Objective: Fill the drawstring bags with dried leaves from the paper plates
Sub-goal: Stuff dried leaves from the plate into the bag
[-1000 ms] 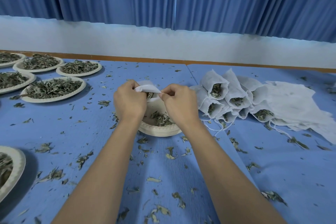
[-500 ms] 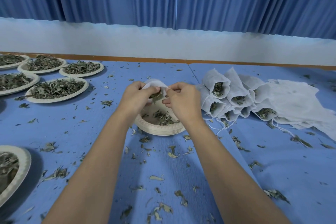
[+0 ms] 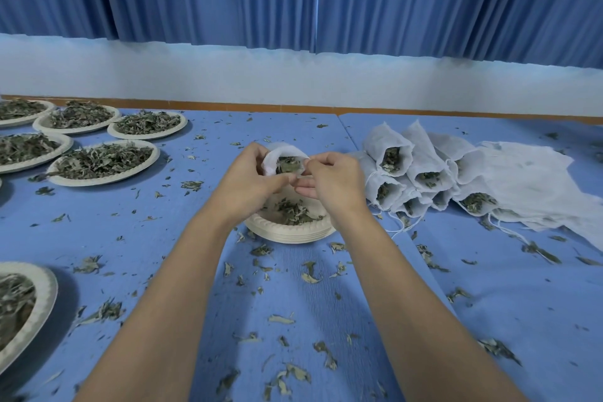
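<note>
A small white drawstring bag (image 3: 283,153) is held above a stack of paper plates (image 3: 290,232) with a few dried leaves left on top. Its mouth faces me and dried leaves show inside. My left hand (image 3: 246,181) grips the bag's left rim and underside. My right hand (image 3: 332,179) pinches its right rim with thumb and fingers. A pile of filled white bags (image 3: 411,173) lies on its side just right of my right hand, mouths open with leaves showing.
Several plates heaped with dried leaves (image 3: 104,161) sit at the left, one more at the near left edge (image 3: 23,307). Flat empty white bags (image 3: 535,183) lie at the right. Loose leaf bits litter the blue table (image 3: 169,238). Blue curtains hang behind.
The bag's mouth has been pulled open and turned toward me, showing leaves inside. Both hands stayed over the plate stack, shifting slightly.
</note>
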A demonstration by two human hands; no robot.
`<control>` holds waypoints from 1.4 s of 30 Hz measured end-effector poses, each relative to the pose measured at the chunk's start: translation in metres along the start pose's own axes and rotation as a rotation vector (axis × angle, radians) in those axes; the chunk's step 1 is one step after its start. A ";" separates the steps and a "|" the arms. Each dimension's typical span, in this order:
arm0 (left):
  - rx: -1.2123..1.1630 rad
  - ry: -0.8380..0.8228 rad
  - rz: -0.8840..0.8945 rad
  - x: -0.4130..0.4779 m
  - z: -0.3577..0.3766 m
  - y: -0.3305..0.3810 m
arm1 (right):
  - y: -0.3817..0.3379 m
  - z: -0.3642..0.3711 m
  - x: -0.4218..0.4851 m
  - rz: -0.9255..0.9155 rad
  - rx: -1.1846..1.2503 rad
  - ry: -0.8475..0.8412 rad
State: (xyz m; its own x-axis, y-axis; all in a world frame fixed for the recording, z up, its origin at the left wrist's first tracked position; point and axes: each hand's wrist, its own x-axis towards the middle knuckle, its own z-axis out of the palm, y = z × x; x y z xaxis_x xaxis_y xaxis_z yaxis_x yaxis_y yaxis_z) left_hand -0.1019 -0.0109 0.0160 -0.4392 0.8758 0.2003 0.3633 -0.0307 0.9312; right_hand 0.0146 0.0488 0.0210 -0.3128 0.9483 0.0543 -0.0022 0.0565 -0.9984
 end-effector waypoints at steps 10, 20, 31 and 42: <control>-0.053 0.183 -0.070 0.009 0.005 -0.008 | -0.001 0.005 -0.003 -0.173 -0.290 -0.006; 0.056 0.460 -0.097 0.020 0.011 -0.008 | 0.005 0.004 -0.001 -0.240 -0.282 -0.082; -0.282 0.317 -0.108 0.009 0.002 0.001 | -0.002 -0.006 0.005 -0.027 -1.047 -0.532; -0.484 0.289 -0.126 0.006 -0.007 0.001 | 0.013 0.017 0.005 -0.109 -0.578 -0.218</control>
State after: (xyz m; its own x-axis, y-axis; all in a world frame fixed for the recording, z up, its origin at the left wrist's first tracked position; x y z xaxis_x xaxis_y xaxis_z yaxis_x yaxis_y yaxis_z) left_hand -0.1097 -0.0088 0.0201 -0.6862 0.7217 0.0908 -0.0940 -0.2117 0.9728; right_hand -0.0028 0.0491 0.0077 -0.5263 0.8456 0.0899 0.4499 0.3665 -0.8144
